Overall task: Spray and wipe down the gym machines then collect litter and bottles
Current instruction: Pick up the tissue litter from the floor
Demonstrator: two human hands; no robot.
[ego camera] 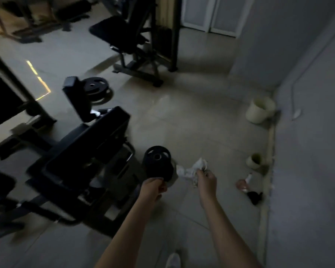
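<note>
- A dim gym room seen from head height, looking down along a person's two bare forearms, which reach out over a pale tiled floor (191, 117).
- The right hand (206, 178) has its fingers curled round a crumpled white cloth (191, 169), which bunches out above and to the left of the hand.
- The left hand (155, 187) has its fingers curled in. It overlaps the lower edge of a black weight plate (157, 163), with something pale just beside it. Whether the hand holds anything cannot be told in the gloom.
- A black padded gym machine (85, 151) stands to the left of the hands. A second machine (132, 41) stands farther back.
- More weight plates (96, 86) lie flat on the floor behind the near machine.
- Along the right-hand wall (307, 151) lie a bottle (244, 183) on its side and a small dark object (255, 197) just beside it. A small pale pot (256, 161) and a larger pale bucket (260, 111) sit farther along.
- No writing or brand can be read anywhere.
</note>
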